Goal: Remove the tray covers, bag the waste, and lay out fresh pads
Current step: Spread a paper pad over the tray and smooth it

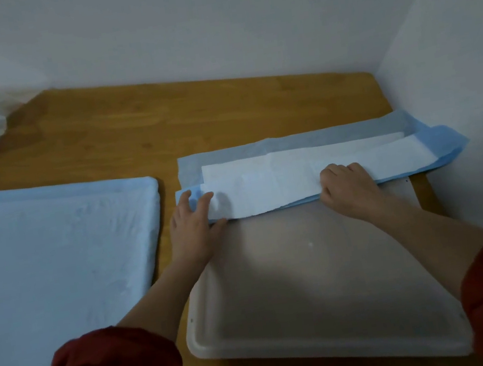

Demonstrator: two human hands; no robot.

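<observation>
Lying across the far end of the white tray [287, 342], centre right of frame, the folded pad [279, 177] is pinched at its left end by the left hand [192, 225]; the right hand [348, 191], fingers curled, grips its near edge.

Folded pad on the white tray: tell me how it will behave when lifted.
Probably floppy: the pad lies in soft creased folds, its right end spilling past the tray. Likely light, being thin sheet. It would likely sag between the left hand and right hand if lifted.
</observation>
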